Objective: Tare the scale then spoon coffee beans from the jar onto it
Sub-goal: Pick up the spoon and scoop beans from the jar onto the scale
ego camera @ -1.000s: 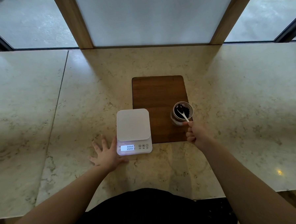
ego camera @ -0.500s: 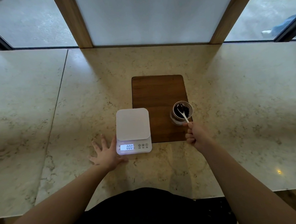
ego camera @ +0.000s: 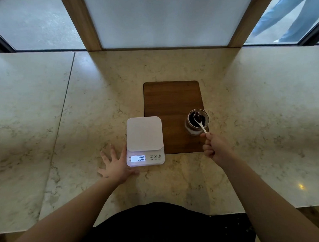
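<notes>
We see the white scale [ego camera: 144, 134] on the marble counter [ego camera: 80, 110], its display [ego camera: 138, 158] reading 0.00 and its platform bare, overlapping the left edge of a wooden board [ego camera: 172, 99]. Our left hand [ego camera: 115, 165] lies flat with fingers spread, touching the scale's left front corner. Our right hand [ego camera: 214, 147] is clenched on the handle of a white spoon [ego camera: 200, 122], whose bowl carries coffee beans [ego camera: 198, 116] at the mouth of the glass jar [ego camera: 196, 123] standing on the board's near right part.
</notes>
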